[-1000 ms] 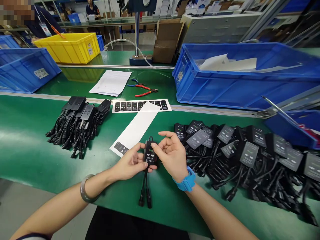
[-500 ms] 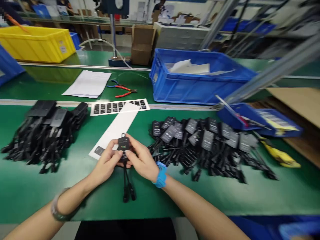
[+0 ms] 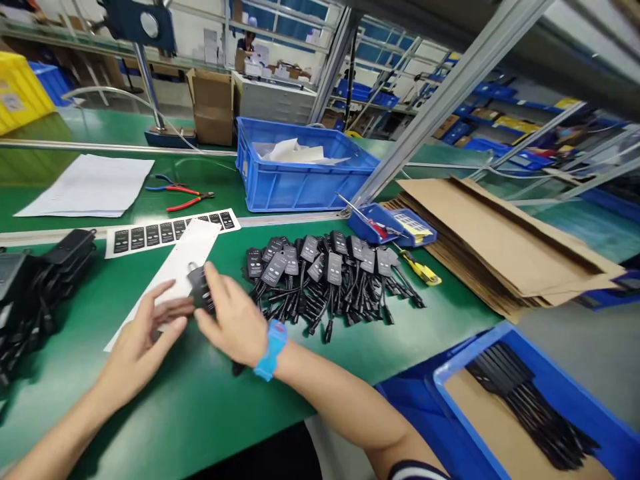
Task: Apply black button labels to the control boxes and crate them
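Observation:
My right hand [image 3: 233,317], below a blue wristband, grips a small black cabled module [image 3: 201,288] with a hanging loop on its top. To its left, my left hand [image 3: 147,333] has its fingers apart, the fingertips close to the module's edge. Under the hands lies a white label strip [image 3: 173,267], overlapping a sheet of black labels [image 3: 155,235]. A heap of labelled black modules with cables [image 3: 320,273] spreads to the right of my right hand. More black modules [image 3: 50,287] are piled at the left.
Pliers [image 3: 183,195] and white papers [image 3: 90,185] lie behind the labels. Past them stands a blue bin [image 3: 305,183] beside a slanted metal post [image 3: 425,100]. Flat cardboard [image 3: 500,233] is stacked at right. Lower right, a blue crate [image 3: 445,380] holds several black modules.
The view has swung right, bringing the lower-right crate into sight. My left hand has opened away from the module, which both hands held before; my right hand keeps it, turned and tilted.

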A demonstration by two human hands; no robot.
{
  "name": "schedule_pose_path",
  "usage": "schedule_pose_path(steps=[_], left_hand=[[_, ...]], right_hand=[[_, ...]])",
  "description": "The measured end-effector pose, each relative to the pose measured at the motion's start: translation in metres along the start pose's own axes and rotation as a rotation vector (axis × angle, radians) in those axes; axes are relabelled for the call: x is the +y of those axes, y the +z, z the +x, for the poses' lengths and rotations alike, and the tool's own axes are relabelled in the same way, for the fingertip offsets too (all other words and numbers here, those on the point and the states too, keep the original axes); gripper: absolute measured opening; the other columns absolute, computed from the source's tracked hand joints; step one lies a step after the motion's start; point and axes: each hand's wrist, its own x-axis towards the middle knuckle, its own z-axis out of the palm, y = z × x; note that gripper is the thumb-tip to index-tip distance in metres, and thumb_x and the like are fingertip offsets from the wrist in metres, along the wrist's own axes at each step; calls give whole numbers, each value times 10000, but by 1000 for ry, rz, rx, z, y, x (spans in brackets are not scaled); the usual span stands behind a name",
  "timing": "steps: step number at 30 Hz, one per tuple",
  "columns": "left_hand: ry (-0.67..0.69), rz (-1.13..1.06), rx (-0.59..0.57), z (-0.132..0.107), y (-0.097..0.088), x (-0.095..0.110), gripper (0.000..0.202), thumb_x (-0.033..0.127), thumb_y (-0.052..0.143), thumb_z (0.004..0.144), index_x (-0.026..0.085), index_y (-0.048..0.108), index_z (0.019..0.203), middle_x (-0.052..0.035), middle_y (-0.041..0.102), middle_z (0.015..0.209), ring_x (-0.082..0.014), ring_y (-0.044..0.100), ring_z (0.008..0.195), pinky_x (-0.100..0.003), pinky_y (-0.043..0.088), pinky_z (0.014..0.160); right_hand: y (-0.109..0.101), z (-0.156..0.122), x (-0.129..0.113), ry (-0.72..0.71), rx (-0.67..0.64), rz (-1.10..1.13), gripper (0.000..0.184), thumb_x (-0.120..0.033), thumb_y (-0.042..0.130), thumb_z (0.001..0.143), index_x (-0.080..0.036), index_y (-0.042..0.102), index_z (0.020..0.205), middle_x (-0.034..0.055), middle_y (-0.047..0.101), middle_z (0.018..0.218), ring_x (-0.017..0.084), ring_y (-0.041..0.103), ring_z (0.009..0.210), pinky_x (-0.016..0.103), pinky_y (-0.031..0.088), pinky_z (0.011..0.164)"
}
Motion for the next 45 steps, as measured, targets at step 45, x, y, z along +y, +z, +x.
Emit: schedule_pose_path(steps=[45], left_hand=[[-232,1082,935,24,-112,-10,473,342,490,921,88,487,1320,-225,547,1150,-385,531,1059,-488,434,860]], right_hand=[[11,-15,-5,-297,170,471,205,-58,581,873,-223,664,964,38,574,837,146,597,709,263,499,599]])
